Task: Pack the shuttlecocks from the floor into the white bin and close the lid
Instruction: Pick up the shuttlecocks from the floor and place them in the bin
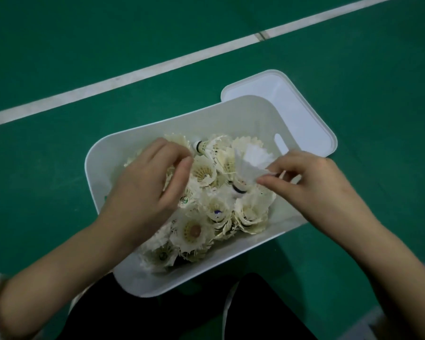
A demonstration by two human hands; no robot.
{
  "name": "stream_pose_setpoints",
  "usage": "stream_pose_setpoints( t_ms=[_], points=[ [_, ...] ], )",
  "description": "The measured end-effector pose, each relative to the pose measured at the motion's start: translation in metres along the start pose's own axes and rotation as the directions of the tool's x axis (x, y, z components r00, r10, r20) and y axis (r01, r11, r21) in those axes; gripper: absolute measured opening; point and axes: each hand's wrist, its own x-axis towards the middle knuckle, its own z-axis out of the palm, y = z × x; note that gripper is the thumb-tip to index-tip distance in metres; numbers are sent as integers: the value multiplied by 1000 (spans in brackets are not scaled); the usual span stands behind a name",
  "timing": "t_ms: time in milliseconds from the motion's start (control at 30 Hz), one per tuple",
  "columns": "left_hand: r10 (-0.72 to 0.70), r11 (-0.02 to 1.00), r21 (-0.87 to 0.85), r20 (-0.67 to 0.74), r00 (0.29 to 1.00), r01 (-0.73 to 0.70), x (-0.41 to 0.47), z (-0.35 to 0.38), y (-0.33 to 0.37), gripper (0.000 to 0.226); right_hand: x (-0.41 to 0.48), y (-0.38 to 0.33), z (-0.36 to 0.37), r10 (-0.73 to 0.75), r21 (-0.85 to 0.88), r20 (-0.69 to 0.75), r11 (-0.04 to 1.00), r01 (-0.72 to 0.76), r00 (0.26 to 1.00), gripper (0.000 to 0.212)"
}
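Down on the green floor sits the white bin, right in front of the person, and its top is wide open. Lots of shuttlecocks lie piled inside it, all mixed up. Most are a creamy yellow colour, and some point up so you can see into their feather cups. One with a black band round its cork lies near the far wall of the bin. The left hand is over the left side of the pile, low among the feathers. Its fingers are bent and its thumb is tucked under near them, but I cannot tell if it has hold of a shuttlecock or is only touching the pile. The right hand is over the right edge of the bin. It pinches the feathers of a bright white shuttlecock between its thumb and fingertips. That shuttlecock is whiter than the rest, and its cork end with a dark band points down into the pile. The bin's right wall has a long handle slot cut in it. The lid is off and lies on the floor just behind the bin, at its far right corner, with its inside facing up. A white line runs across the floor farther back. The person's black trousers show at the bottom, close to the near edge of the bin.
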Motion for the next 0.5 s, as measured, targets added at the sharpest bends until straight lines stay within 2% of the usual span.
stream_pose_setpoints(
  t_ms=[100, 167, 233, 400, 500],
  points=[
    [-13, 1000, -24, 8, 1000, 13, 5, 2, -3, 34, -2, 10, 2, 66, -164, 8, 984, -63, 998, 14],
    [7, 1000, 7, 52, 999, -7, 6, 4, -5, 34, 0, 15, 16, 104, -298, 85, 952, -74, 991, 15],
    [46, 994, 91, 118, 992, -57, 7, 6, -9, 32, 4, 21, 35, 140, -363, 183, 929, -66, 973, 17],
    [126, 925, 311, 293, 948, -219, 2, 6, -22, 22, 10, 32, 47, 190, -381, 246, 921, -85, 951, 20],
    [147, 885, 384, 304, 941, -262, 0, 4, -32, 26, 1, 26, 37, 176, -355, 272, 932, -71, 946, 34]
  ],
)
